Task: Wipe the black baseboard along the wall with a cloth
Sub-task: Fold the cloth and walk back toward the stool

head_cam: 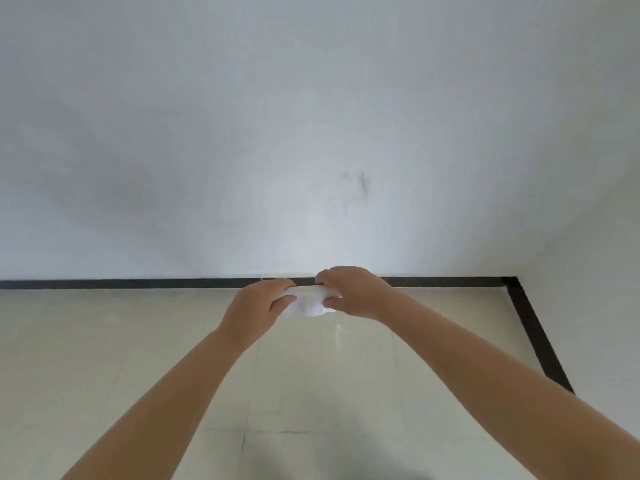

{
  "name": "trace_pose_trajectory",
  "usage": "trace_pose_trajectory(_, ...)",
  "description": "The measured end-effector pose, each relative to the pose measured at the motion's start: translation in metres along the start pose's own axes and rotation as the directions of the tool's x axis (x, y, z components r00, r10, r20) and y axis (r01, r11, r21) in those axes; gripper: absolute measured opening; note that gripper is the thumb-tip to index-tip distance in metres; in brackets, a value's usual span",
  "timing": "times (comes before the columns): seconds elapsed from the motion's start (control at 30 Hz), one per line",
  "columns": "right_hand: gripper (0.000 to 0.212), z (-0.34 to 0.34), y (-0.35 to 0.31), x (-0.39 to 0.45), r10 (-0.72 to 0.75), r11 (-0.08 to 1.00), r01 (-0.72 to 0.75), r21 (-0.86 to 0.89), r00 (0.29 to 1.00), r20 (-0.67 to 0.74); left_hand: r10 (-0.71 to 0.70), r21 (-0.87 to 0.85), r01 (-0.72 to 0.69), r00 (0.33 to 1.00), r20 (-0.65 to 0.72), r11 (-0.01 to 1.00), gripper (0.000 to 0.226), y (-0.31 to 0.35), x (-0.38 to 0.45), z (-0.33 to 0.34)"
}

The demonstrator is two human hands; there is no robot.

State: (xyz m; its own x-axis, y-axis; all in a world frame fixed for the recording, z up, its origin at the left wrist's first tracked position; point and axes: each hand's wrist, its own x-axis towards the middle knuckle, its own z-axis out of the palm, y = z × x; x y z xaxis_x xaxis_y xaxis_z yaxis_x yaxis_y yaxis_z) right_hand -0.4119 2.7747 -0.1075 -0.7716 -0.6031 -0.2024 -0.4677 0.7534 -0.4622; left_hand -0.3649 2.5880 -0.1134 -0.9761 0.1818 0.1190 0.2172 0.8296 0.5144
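Observation:
A thin black baseboard runs along the foot of the white wall, turning at the right corner and coming back toward me. A small white cloth is bunched between both hands, just in front of the baseboard's middle stretch. My left hand grips its left end with fingers curled. My right hand pinches its right end, knuckles overlapping the baseboard line. Most of the cloth is hidden inside the two grips.
Pale beige floor tiles spread below the baseboard. The white wall carries a dark smudge above my hands. A second wall closes the room at the right, with its own baseboard strip.

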Motion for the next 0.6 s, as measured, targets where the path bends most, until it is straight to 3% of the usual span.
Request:
trace_pose_trajectory(0.13, 0.025, 0.043, -0.125, 0.079, -0.216, 0.973, 0.221, -0.068, 0.973, 0.076, -0.151, 0.011, 0.152, 0.984, -0.095, 0.988, 0.021, -0.102, -0.081, -0.081)
trace_pose_trajectory(0.27, 0.025, 0.092, -0.235, 0.143, -0.422, 0.898, 0.426, -0.107, 0.905, 0.057, -0.342, -0.003, 0.347, 0.922, -0.184, 0.938, 0.027, -0.190, -0.158, -0.142)
trace_pose_trajectory(0.5, 0.035, 0.163, -0.372, 0.251, -0.660, 0.742, 0.667, -0.073, 0.745, 0.097, -0.620, -0.037, 0.641, 0.725, -0.300, 0.767, 0.024, -0.325, -0.223, -0.200)
trace_pose_trajectory(0.6, 0.034, 0.183, -0.415, 0.314, -0.694, 0.715, 0.698, 0.034, 0.703, 0.156, -0.709, -0.194, 0.686, 0.645, -0.285, 0.701, 0.017, -0.376, -0.224, -0.223)
